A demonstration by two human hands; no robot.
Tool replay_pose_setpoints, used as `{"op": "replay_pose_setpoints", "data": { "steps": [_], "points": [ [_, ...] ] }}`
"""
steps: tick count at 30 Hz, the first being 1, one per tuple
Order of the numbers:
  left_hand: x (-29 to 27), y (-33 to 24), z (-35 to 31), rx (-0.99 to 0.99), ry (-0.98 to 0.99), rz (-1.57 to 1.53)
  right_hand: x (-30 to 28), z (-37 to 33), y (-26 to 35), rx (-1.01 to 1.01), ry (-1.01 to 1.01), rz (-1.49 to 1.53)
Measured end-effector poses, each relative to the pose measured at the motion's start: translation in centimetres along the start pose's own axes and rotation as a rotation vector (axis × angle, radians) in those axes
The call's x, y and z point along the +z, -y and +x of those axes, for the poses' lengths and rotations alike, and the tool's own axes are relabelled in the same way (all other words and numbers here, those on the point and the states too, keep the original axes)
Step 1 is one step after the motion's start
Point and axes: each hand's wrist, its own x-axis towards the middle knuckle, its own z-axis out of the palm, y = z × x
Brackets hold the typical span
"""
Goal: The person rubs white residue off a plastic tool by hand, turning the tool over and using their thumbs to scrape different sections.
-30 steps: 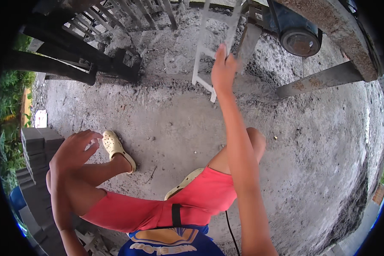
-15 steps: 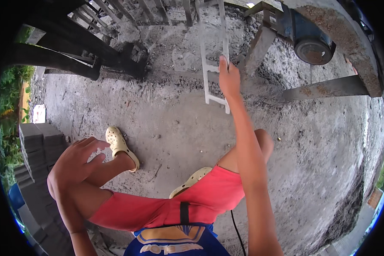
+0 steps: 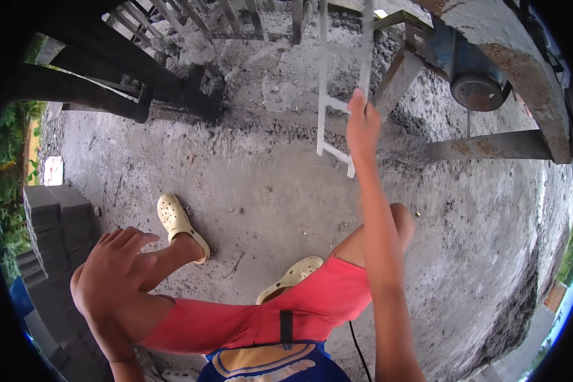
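Note:
My right hand (image 3: 365,127), arm stretched forward, is closed around the right rail of a white ladder-like frame (image 3: 321,121) with crossbars. The frame's far end runs out past the top of the view. Its near end, with a short crosspiece, hangs over the grey concrete ground (image 3: 267,184). My left hand (image 3: 118,264) lies over my left knee, with its fingers spread and nothing in it.
Dark slanted beams (image 3: 140,63) stand at the far left, beside a slatted grate (image 3: 235,22). At the far right, a blue cylindrical motor (image 3: 474,70) sits by a rusty metal leg (image 3: 496,148). Grey blocks (image 3: 51,216) are stacked to my left.
My right hand and the white frame have shifted slightly right. My left hand sits a little lower in the picture, still at the knee. The whole view has also moved slightly.

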Motion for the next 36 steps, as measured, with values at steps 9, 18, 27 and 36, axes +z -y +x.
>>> {"op": "replay_pose_setpoints", "data": {
  "steps": [9, 18, 27, 36],
  "points": [
    [0.2, -1.7, -0.6, -0.013, -0.291, 0.095, 0.5, -0.6, -1.8, 0.150, 0.064, -0.005],
    [-0.4, -1.6, -0.2, 0.045, -0.078, -0.001, 0.2, 1.6, -1.4, 0.306, -0.016, 0.364],
    [1.8, 0.9, 6.2, 0.232, 0.172, -0.082, 0.5, 0.7, 2.1, 0.498, 0.186, 0.771],
    [10.1, -4.5, 28.2, 0.003, -0.042, -1.004, 1.8, 0.1, 1.5, 0.519, 0.273, 0.785]
  ]
}}
